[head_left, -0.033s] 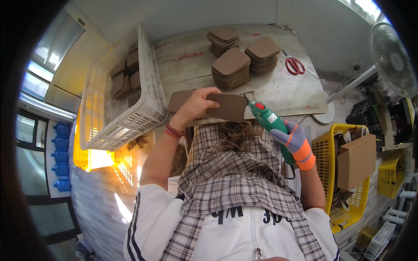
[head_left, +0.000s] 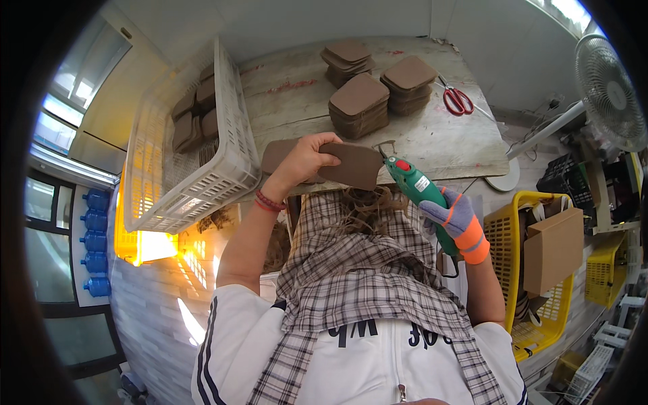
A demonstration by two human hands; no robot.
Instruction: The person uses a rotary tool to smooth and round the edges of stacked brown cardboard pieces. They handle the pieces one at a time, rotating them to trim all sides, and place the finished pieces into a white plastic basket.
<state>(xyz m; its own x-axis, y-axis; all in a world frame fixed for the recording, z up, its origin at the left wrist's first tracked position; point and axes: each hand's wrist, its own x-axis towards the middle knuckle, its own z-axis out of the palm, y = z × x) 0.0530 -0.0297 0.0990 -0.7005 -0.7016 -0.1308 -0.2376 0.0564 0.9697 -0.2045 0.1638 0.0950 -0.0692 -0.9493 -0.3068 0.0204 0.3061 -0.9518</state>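
Observation:
My left hand point(head_left: 309, 160) is bare, with a red bracelet at the wrist. It pinches a brown flat pad point(head_left: 354, 167) with rounded corners, held over the table's near edge. Another brown pad point(head_left: 272, 155) lies partly under that hand. My right hand point(head_left: 453, 219), in a grey and orange glove, is wrapped round a green handheld power tool point(head_left: 415, 183) with a red button. Its small metal tip point(head_left: 385, 147) is close beside the held pad's right end; whether they touch I cannot tell. Curly brown trimmings point(head_left: 361, 216) lie on my plaid apron point(head_left: 358, 270).
Stacks of brown pads point(head_left: 359, 101) stand on the worn table point(head_left: 290, 88), with red-handled scissors point(head_left: 457, 102) to their right. A white crate point(head_left: 233, 128) holding more pads is at the left. At the right are a yellow basket point(head_left: 496, 236) with a cardboard box point(head_left: 555, 250), and a fan point(head_left: 611, 94).

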